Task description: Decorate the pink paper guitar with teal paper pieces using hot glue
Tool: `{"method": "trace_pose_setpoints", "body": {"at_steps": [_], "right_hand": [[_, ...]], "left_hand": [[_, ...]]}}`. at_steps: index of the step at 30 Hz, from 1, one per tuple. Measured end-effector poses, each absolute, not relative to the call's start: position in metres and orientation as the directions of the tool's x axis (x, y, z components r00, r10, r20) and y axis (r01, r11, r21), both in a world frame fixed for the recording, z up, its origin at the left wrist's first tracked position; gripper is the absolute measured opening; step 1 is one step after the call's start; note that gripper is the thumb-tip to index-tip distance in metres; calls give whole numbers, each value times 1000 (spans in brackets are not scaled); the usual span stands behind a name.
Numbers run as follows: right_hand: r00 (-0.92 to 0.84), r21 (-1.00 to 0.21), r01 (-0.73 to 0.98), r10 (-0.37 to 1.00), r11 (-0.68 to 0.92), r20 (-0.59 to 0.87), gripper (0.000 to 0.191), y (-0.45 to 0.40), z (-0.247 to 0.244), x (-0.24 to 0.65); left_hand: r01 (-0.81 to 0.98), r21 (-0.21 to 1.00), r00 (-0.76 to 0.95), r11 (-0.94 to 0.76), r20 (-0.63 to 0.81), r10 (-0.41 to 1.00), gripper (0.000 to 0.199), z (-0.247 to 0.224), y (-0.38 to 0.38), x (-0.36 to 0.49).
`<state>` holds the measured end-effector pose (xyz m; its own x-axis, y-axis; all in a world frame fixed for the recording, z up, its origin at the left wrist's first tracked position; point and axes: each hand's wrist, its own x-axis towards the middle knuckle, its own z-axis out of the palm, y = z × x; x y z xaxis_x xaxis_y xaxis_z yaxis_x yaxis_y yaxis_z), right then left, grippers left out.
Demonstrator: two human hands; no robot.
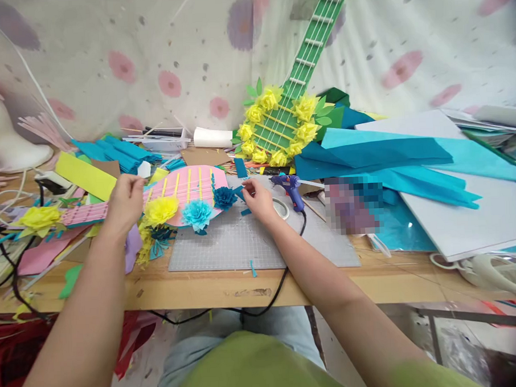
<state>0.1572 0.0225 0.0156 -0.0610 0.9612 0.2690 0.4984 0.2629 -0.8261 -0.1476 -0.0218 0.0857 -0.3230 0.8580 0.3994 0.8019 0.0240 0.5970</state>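
A pink paper guitar with yellow strips and strings lies across the left of the grey cutting mat. Yellow, light blue and dark blue paper flowers sit along its near edge. Over the guitar's neck is my left hand, its fingers pinched together; what they hold, if anything, is hidden. My right hand is right of the guitar body, fingers closed at a small dark blue paper piece. Right of that hand lie a roll of tape and a blue glue gun.
A green paper guitar with yellow flowers leans against the curtain behind. Blue crepe paper and white boards pile up on the right. Paper scraps lie at left. A black cord hangs over the table's front edge.
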Motion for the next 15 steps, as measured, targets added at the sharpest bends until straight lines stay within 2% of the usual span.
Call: {"method": "trace_pose_setpoints", "body": {"at_steps": [4, 7, 9, 12, 15], "right_hand": [[-45, -854, 435, 955, 284, 295, 19, 23, 10, 162], [-52, -859, 416, 951, 298, 304, 18, 22, 7, 163], [-63, -849, 428, 947, 310, 314, 19, 22, 5, 163], [-91, -821, 460, 938, 338, 335, 20, 21, 3, 161], [-102, -803, 482, 932, 351, 347, 22, 21, -1, 161]], "left_hand": [[771, 628, -118, -104, 302, 946, 41, 95, -13, -138], [790, 600, -40, -123, 251, 967, 46, 111, -16, -132], [848, 526, -50, -70, 211, 976, 42, 119, -21, -131], [937, 341, -142, 81, 158, 977, 34, 126, -32, -131], [946, 262, -241, 191, 173, 955, 31, 127, -40, -131]]}}
